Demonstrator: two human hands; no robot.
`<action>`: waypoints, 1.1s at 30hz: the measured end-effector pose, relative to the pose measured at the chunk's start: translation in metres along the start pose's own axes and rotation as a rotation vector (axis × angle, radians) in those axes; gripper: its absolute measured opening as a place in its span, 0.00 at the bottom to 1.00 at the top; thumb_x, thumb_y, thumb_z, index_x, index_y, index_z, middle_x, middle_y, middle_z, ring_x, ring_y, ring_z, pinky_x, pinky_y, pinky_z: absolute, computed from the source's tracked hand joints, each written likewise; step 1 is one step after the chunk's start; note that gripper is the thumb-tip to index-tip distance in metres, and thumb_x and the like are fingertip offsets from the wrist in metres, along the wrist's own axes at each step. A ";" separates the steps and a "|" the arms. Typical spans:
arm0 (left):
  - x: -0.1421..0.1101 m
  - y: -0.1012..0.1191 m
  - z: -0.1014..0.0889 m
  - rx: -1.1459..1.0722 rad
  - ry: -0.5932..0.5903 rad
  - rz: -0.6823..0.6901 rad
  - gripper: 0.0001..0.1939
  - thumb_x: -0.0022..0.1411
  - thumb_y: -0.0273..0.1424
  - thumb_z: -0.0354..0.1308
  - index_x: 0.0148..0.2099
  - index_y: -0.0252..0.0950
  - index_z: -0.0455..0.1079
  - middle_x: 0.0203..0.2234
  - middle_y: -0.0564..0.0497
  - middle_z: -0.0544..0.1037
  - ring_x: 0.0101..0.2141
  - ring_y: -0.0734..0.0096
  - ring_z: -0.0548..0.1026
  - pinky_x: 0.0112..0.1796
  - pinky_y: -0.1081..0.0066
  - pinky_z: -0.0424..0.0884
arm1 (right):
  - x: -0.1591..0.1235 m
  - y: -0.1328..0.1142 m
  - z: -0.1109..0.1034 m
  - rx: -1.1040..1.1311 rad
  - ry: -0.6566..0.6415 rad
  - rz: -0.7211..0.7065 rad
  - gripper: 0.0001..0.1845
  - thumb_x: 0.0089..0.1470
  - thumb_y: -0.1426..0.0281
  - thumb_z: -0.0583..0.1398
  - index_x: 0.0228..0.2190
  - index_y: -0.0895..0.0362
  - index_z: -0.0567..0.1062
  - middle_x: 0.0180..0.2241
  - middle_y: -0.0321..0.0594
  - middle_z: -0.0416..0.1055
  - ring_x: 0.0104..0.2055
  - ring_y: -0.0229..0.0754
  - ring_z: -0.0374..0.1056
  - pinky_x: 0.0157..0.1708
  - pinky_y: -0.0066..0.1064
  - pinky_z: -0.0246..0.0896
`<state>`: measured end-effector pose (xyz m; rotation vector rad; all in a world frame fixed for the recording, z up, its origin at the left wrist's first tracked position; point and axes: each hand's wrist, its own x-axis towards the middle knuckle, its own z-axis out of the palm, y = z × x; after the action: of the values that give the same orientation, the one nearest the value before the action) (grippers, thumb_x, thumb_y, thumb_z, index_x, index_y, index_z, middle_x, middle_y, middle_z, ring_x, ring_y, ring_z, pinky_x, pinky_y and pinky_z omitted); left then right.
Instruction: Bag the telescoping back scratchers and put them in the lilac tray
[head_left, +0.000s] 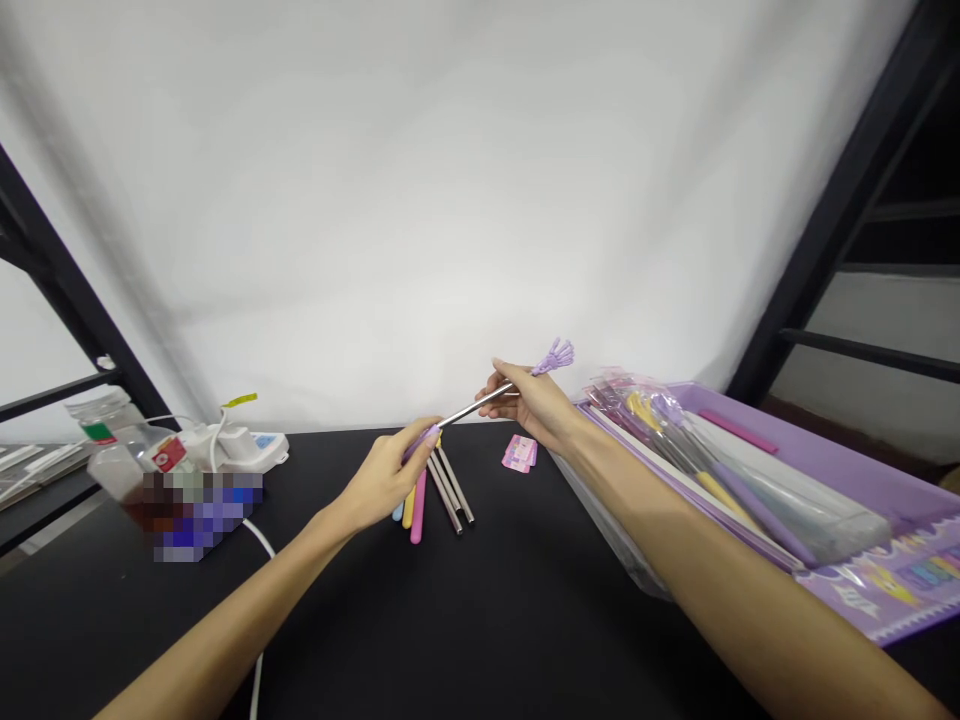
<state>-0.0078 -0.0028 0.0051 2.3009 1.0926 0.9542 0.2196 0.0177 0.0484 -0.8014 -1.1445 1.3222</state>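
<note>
My left hand [382, 475] grips the near end of a thin steel rod [480, 402], where a lilac sleeve covers the metal. My right hand [529, 400] holds the same rod further along, close to a lilac plastic skeleton hand [555, 355] at its far end. Just below my left hand, several steel straws [448, 488] lie with pink [418, 507], yellow and pale blue sticks on the black table [480, 620]. A small pink paper packet [520, 453] lies to the right of them, beyond my right hand.
A lilac tray [825, 470] of plastic-wrapped sticks stands under my right forearm. At the left are a clear jar [105, 430], a blurred patch, a white plug unit [240, 450] and its white cable. Black metal frames flank a white backdrop.
</note>
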 end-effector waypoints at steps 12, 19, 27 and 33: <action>0.003 0.009 -0.001 -0.477 -0.399 -0.135 0.22 0.70 0.49 0.45 0.43 0.34 0.67 0.17 0.60 0.61 0.14 0.80 0.64 0.17 0.79 0.50 | -0.005 -0.003 -0.009 -0.165 -0.300 -0.100 0.25 0.53 0.52 0.64 0.22 0.62 0.78 0.24 0.46 0.77 0.22 0.37 0.72 0.26 0.28 0.67; 0.002 0.018 -0.011 -0.603 -0.506 -0.184 0.22 0.69 0.48 0.48 0.42 0.34 0.68 0.14 0.61 0.60 0.12 0.82 0.59 0.16 0.79 0.49 | -0.014 -0.004 0.002 -0.226 -0.407 -0.092 0.23 0.56 0.54 0.62 0.25 0.62 0.79 0.26 0.45 0.77 0.26 0.38 0.73 0.30 0.29 0.69; -0.001 0.011 -0.013 -0.162 -0.080 -0.048 0.20 0.70 0.44 0.49 0.50 0.35 0.73 0.27 0.53 0.77 0.30 0.71 0.75 0.32 0.74 0.69 | -0.006 -0.024 -0.023 -0.110 0.122 -0.008 0.13 0.49 0.64 0.69 0.27 0.57 0.72 0.22 0.35 0.73 0.19 0.33 0.68 0.21 0.23 0.64; -0.001 -0.010 -0.020 0.276 0.066 0.132 0.17 0.70 0.42 0.51 0.52 0.40 0.74 0.42 0.50 0.82 0.39 0.64 0.79 0.40 0.71 0.70 | -0.007 -0.039 -0.037 -0.610 0.062 0.056 0.15 0.47 0.62 0.71 0.25 0.59 0.74 0.25 0.42 0.75 0.21 0.34 0.68 0.23 0.26 0.64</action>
<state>-0.0275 0.0040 0.0119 2.6088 1.1751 0.9874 0.2678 0.0114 0.0727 -1.3103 -1.5079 0.9829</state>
